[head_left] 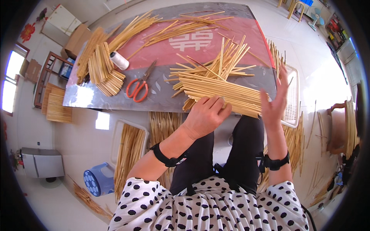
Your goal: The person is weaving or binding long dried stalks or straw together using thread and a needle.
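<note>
A flat row of pale reed stalks (225,92) lies side by side at the table's near edge, its right end jutting over my lap. My left hand (208,115) is closed over the row's near side, thumb and fingers gripping it. At the row's right end my right hand (275,100) is raised with its fingers apart, slightly blurred, holding nothing I can see. Just beyond, loose stalks (235,54) lie crisscrossed in a heap. To the left are orange-handled scissors (138,86), partly spread, and a white thread spool (119,61).
Bundled stalk pieces (104,71) stand at the table's left. More stalks lie across the red-and-grey tablecloth (154,46). A white basket (293,96) sits beside the table's right edge. Below are a tray of stalks (131,150) and a blue stool (99,179).
</note>
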### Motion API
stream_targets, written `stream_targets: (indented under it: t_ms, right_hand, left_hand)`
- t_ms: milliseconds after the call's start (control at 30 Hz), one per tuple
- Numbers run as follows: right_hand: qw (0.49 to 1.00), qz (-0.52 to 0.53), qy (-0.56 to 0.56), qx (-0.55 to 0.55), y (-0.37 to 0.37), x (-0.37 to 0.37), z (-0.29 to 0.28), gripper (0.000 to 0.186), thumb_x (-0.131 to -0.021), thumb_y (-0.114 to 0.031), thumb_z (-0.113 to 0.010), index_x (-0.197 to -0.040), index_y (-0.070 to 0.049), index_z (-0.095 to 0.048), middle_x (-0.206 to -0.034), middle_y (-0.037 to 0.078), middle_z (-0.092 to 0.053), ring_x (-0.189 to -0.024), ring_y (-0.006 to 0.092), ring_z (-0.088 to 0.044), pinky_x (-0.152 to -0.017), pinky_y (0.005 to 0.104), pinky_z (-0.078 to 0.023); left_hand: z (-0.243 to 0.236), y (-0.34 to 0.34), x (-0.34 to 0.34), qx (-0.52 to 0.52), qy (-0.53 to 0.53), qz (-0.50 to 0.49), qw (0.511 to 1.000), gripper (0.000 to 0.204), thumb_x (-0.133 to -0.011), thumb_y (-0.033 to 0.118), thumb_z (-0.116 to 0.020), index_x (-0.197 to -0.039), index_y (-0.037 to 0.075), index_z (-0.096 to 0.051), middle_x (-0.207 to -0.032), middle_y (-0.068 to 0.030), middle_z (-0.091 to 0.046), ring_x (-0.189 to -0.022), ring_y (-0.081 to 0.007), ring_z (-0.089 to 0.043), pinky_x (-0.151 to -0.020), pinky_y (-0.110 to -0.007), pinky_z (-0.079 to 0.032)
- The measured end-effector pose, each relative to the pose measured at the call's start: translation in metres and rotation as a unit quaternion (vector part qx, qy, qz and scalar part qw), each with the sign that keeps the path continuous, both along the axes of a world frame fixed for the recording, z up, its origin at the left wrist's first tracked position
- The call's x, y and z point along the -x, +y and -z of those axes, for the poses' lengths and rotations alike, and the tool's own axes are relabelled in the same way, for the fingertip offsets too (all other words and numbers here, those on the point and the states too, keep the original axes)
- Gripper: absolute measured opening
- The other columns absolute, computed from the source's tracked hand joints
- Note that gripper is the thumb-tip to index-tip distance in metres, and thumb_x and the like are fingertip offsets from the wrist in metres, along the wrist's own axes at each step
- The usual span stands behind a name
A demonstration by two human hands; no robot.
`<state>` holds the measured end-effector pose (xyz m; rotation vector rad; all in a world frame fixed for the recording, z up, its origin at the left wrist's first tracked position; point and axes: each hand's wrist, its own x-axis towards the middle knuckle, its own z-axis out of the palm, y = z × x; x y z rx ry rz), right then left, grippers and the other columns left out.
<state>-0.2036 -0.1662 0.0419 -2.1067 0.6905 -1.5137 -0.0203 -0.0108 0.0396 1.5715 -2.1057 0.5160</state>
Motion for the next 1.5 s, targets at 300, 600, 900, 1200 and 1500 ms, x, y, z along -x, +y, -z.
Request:
stream_targets:
  t_ms: [300,600,900,1200,1500]
  right_hand:
    - [0.871,-0.073,0.434,0.219,-0.006,-0.050,-0.026,0.063,-0.078,0.002,-0.054,-0.140,-0.012,-0.054,-0.150,0.002,-0.050,-0.151,0.0267,-0.027,-0.123,0.0593,-0.011]
    - [0.805,-0.159,0.571,0.028,-0.001,-0.028,-0.038,0.053,-0.089,-0.014,-0.056,-0.141,-0.013,-0.052,-0.146,0.007,-0.053,-0.149,0.0291,-0.030,-0.121,0.0649,-0.012]
    - [0.835,-0.127,0.529,0.077,0.027,0.012,-0.007,0.079,-0.081,-0.025,-0.072,-0.152,-0.015,-0.041,-0.158,0.006,-0.039,-0.151,0.0326,-0.026,-0.119,0.0672,-0.013]
    - [0.853,-0.097,0.498,0.118,0.056,-0.013,0.030,0.077,-0.079,-0.002,-0.060,-0.153,-0.009,-0.038,-0.159,0.010,-0.035,-0.150,0.0335,-0.028,-0.117,0.0669,-0.019]
    - [0.866,-0.096,0.482,0.094,0.065,-0.022,0.036,0.067,-0.088,-0.004,-0.050,-0.154,-0.005,-0.034,-0.162,0.011,-0.030,-0.151,0.0343,-0.027,-0.116,0.0659,-0.021]
  left_hand:
    - [0.000,-0.001,0.009,0.002,-0.031,0.020,0.999,0.023,-0.075,0.015,-0.067,-0.098,0.010,-0.069,-0.086,-0.0018,-0.063,-0.084,-0.0171,-0.065,-0.066,-0.030,-0.049]
    - [0.001,-0.006,0.025,-0.047,-0.027,0.025,0.998,0.021,-0.076,0.015,-0.067,-0.096,0.008,-0.068,-0.076,0.0000,-0.058,-0.077,-0.0161,-0.063,-0.064,-0.031,-0.049]
    - [-0.026,-0.017,-0.041,-0.036,0.156,-0.093,0.983,0.019,-0.090,0.018,-0.066,-0.104,0.006,-0.069,-0.104,-0.0086,-0.068,-0.100,-0.0289,-0.067,-0.082,-0.041,-0.054]
    - [-0.026,-0.094,-0.124,-0.376,0.100,-0.227,0.893,0.030,-0.092,0.023,-0.066,-0.118,0.008,-0.068,-0.132,-0.0098,-0.060,-0.128,-0.0311,-0.052,-0.105,-0.053,-0.043]
    - [-0.041,-0.132,-0.087,-0.466,0.020,-0.227,0.855,0.033,-0.088,0.031,-0.072,-0.114,0.010,-0.073,-0.122,-0.0111,-0.069,-0.122,-0.0344,-0.060,-0.112,-0.071,-0.025]
